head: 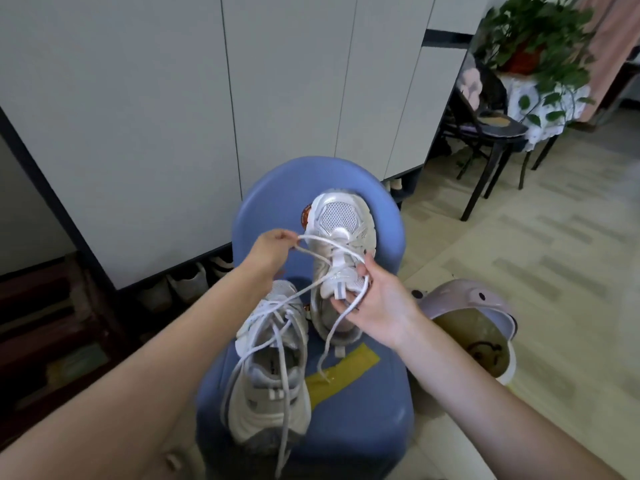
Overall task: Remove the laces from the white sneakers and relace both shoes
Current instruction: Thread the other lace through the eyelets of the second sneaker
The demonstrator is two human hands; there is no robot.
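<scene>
On the blue stool (266, 202) in front of me sit both white sneakers. My left hand (268, 249) pinches a loop of the white lace (332, 242) between thumb and fingertips, lifted up and to the left of the far sneaker (341, 237). My right hand (377, 303) cups that shoe's tongue and collar, fingers curled loosely with the lace running across them and its free end dangling down toward the yellow patch (341, 372) on the seat.

I judge the work to be somewhere in the middle. The far sneaker has lace through its lowest eyelets only, with the rest hanging free, though I cannot tell whether I am pulling it out or threading it in. The near sneaker (268, 375) looks laced but slack, its long ends trailing off the front edge of the stool. Tightening or finishing of both is left to do.

Room is tight: the two shoes fill most of the seat, the near one's heel sits at the front edge, and the loose strands of both cross each other between my hands. Open air lies above and to the left; a pink bin (485, 306) stands just beside the stool on my right.
</scene>
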